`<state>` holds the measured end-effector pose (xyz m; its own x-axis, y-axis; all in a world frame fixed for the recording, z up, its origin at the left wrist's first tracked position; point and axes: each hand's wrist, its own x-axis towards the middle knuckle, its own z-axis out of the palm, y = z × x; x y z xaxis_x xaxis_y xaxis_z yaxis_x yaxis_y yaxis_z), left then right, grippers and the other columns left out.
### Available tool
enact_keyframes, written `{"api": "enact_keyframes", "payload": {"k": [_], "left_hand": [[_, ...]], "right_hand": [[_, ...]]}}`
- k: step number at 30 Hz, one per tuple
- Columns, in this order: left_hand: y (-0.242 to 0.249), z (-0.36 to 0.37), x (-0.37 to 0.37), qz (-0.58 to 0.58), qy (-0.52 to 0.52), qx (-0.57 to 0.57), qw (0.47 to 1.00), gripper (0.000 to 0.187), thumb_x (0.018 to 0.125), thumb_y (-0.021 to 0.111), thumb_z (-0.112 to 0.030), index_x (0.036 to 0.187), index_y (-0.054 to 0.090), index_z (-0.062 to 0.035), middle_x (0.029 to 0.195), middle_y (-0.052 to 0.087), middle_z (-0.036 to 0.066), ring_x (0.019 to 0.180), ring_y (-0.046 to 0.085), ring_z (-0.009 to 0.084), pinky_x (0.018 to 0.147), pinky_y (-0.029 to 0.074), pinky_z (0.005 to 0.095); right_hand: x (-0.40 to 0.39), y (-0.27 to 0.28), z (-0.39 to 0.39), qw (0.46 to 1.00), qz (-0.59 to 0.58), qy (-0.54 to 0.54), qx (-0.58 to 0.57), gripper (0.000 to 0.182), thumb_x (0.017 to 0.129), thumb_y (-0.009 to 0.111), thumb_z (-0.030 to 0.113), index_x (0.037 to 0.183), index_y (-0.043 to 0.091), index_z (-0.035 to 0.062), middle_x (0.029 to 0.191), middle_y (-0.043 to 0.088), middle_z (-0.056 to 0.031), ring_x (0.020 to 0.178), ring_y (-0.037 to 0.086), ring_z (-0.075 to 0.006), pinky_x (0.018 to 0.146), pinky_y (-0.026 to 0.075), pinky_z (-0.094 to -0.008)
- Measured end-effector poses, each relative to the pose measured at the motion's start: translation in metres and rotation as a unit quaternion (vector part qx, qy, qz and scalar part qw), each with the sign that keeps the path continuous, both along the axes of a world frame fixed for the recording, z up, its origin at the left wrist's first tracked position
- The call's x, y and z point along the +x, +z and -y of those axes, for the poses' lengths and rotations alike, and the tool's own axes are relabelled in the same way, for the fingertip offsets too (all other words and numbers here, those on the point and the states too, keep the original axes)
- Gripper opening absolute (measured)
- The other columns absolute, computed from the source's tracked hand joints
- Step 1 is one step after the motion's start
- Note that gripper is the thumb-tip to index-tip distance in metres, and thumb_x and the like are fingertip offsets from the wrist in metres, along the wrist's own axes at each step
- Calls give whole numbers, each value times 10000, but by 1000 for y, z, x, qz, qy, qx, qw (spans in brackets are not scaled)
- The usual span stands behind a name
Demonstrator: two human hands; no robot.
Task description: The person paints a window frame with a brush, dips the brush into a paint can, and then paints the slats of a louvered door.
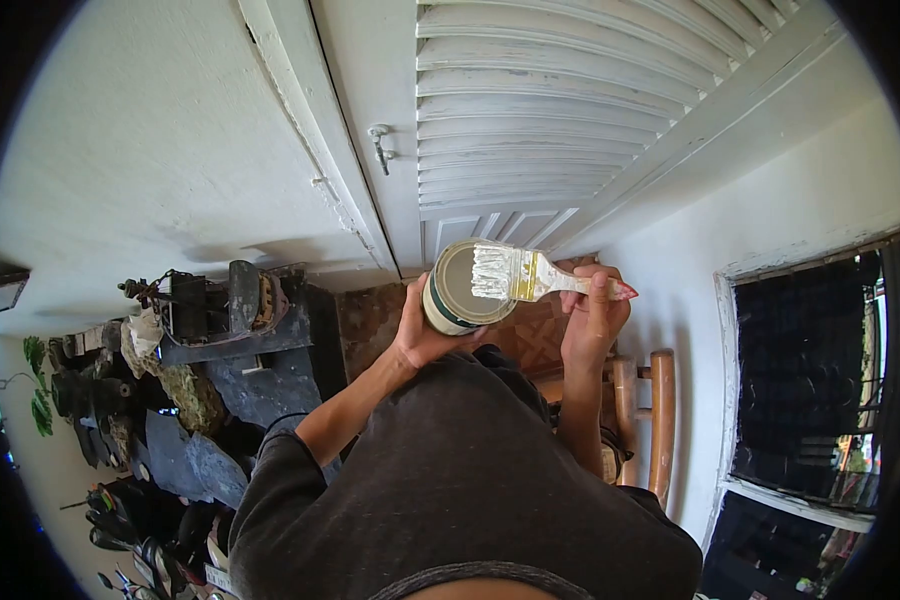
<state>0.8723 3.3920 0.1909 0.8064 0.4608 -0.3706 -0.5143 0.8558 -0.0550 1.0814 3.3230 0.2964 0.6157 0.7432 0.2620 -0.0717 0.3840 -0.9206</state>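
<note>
My left hand (420,335) is wrapped round a paint can (443,312), held upright in front of my body, its open top facing me. Pale paint shows inside the can. In my right hand (595,315) is a paintbrush (547,279), gripped by its handle, which ends in a red tip. White paint coats the bristles and smears the ferrule. The brush lies level, its bristles overlapping the can's opening in this view.
Ahead stands a white louvred door (550,100) with a metal latch (381,148). A dark cabinet (260,385) with objects on it is at left. A wooden chair (660,420) stands at right, near a window (805,380). Brown tiles (370,310) cover the floor.
</note>
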Motion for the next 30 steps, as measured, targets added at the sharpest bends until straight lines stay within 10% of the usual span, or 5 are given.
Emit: {"api": "enact_keyframes", "payload": {"k": [9,21,30], "left_hand": [[-8,-2,-3,5,-9,22,1000,734,956,453,-672,1515,444,-196,1559,429,127,1405,415,329,1087,392,603],[-8,-1,-2,-19,-27,40,999,727,969,425,-669,1528,443,-203,1579,425,98,1422,408,320,1097,383,613],[1,-3,-1,-13,-22,32,999,707,982,397,-689,1487,477,-200,1503,476,126,1347,462,348,1050,429,585]], "right_hand": [[-9,15,12,989,114,85,-32,255,1034,591,237,947,639,2,853,612,-96,661,522,-126,619,416,-262],[1,-2,1,989,-16,141,-34,326,1034,596,297,923,633,-8,820,611,-90,621,513,-130,608,419,-272],[-2,-12,-7,952,-303,-50,5,223,1018,639,279,962,631,64,806,601,-29,641,487,-90,595,414,-274]]}}
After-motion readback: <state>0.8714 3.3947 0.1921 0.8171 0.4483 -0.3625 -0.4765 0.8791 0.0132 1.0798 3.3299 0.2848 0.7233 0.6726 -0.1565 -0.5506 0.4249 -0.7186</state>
